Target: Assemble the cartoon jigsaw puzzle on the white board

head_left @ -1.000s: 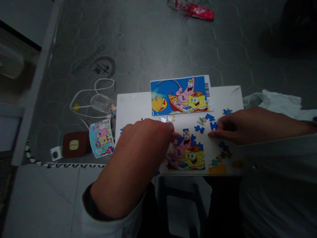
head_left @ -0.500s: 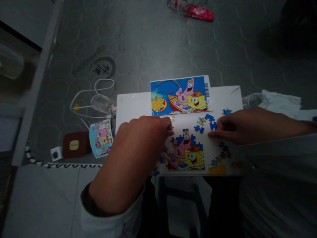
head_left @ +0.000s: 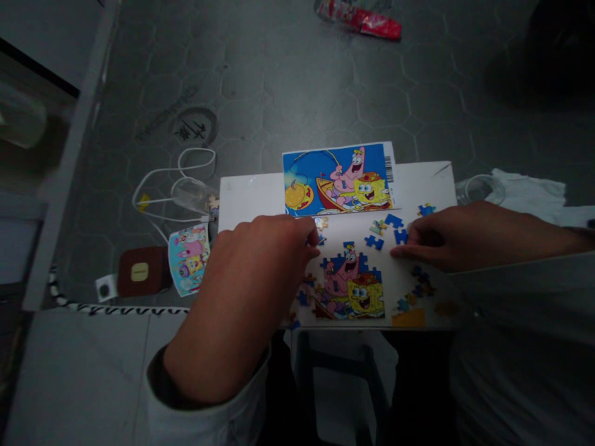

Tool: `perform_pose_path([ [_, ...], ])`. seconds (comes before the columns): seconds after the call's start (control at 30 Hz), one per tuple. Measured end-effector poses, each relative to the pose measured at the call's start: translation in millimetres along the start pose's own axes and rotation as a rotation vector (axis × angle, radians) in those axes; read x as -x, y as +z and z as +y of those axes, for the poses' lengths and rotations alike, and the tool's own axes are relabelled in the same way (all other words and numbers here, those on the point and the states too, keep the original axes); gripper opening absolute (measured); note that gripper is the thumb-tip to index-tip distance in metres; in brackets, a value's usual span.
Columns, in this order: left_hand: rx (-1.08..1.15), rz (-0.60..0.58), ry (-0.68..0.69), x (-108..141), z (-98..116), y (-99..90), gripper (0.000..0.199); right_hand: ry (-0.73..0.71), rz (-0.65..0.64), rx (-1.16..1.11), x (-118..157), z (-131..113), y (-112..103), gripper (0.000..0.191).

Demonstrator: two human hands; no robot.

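My left hand [head_left: 274, 248] is curled above the left part of the board, thumb and forefinger brought together. Whatever its fingertips may hold is hidden. Just right of it lies a partly joined jigsaw puzzle [head_left: 351, 288] with a pink starfish and a yellow sponge character. My right hand [head_left: 439, 235] rests at the right, its thumb and forefinger at the edge of a blue puzzle piece [head_left: 400, 236]. Beside that lie other loose pieces [head_left: 374, 242]. A printed picture card [head_left: 337, 179] lies behind the puzzle, showing the same characters.
All this is on a white board [head_left: 251, 198]. More pieces [head_left: 422, 282] lie at its right. A brown box [head_left: 142, 271], a white cable [head_left: 158, 167] and a colourful packet [head_left: 189, 257] are at left. A clear cup [head_left: 483, 189] and white tissue [head_left: 527, 192] are at right.
My left hand has shifted slightly left, showing more of the small pieces near its fingertips. My right hand has stayed in nearly the same place.
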State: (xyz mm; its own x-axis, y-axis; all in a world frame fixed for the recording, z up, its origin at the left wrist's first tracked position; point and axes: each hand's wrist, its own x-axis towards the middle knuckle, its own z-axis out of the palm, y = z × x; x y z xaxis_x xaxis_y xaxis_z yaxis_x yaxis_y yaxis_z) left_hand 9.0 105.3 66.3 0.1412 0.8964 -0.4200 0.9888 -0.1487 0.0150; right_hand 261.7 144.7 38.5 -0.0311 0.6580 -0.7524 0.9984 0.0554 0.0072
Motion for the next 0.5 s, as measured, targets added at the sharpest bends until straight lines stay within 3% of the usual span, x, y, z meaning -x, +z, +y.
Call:
perform_pose_path([
  [0.27, -0.006, 0.061, -0.012, -0.4, -1.0, -0.5, 0.024, 0.002, -0.008, 0.01, -2.6, 2.6, 0.4, 0.039],
  [0.5, -0.028, -0.007, -0.071, -2.1, 1.4, -4.2, 0.025, 0.009, -0.001, 0.006, -1.7, 0.8, -0.2, 0.039],
])
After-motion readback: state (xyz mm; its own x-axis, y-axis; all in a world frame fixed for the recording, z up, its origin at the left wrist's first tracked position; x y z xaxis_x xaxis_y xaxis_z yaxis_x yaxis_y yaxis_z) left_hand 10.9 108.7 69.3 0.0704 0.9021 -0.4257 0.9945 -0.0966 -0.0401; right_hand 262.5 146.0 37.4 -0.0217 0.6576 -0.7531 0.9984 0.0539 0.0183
